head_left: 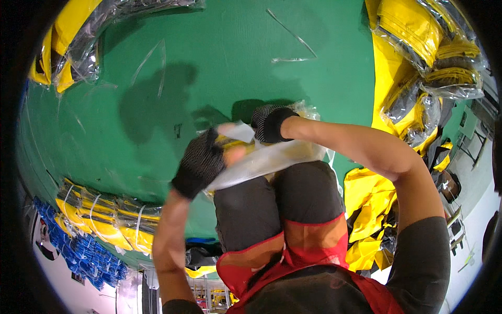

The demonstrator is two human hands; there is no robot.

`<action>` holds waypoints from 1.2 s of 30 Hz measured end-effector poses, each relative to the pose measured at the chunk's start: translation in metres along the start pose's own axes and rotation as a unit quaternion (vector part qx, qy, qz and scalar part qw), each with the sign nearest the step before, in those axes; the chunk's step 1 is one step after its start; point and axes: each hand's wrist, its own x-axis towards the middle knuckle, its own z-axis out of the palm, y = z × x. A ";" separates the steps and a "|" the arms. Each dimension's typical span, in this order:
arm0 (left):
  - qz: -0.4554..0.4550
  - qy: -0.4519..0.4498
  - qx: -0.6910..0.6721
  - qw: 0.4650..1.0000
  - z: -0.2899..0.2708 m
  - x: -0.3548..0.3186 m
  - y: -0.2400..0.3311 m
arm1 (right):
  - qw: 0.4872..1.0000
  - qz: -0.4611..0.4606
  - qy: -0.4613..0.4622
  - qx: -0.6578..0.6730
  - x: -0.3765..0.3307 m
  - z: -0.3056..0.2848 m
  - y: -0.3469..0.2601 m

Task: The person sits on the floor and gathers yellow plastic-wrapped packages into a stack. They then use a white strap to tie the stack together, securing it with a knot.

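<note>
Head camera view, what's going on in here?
A person in dark gloves has the left hand and right hand at a clear plastic package with something yellow showing, over a green surface near the lap. The left hand is blurred. Yellow-and-black strapped bundles lie to the left, bagged yellow pieces to the right.

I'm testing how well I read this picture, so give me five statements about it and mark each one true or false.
1. The left hand and the right hand both wear dark gloves. True.
2. The broad surface beyond the hands is white. False: it is green.
3. Both hands are at translucent plastic with something yellow showing by it. True.
4. The strapped yellow-and-dark bundle lies at the picture's upper right. False: it lies at the lower left.
5. Blue bundled items show at the lower left. True.
</note>
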 end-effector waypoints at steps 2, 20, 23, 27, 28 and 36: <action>-0.034 -0.241 0.131 0.961 -0.032 -0.065 0.042 | 0.994 -0.024 0.021 0.102 -0.018 -0.017 0.006; -0.074 0.290 0.028 0.954 0.153 -0.223 -0.041 | 0.914 -0.011 0.228 0.336 -0.231 0.101 -0.136; -0.023 0.341 0.147 0.928 0.150 -0.168 -0.077 | 0.966 -0.134 0.165 0.145 -0.218 0.071 -0.169; -0.028 0.325 0.016 0.945 0.164 -0.132 -0.121 | 0.964 -0.258 0.051 0.049 -0.166 0.055 -0.185; -0.043 0.331 -0.041 0.942 0.173 -0.129 -0.131 | 0.955 -0.294 0.030 -0.001 -0.148 0.056 -0.191; 0.026 0.431 -0.191 0.881 0.208 -0.130 -0.125 | 0.966 -0.177 -0.174 -0.064 -0.022 0.136 -0.203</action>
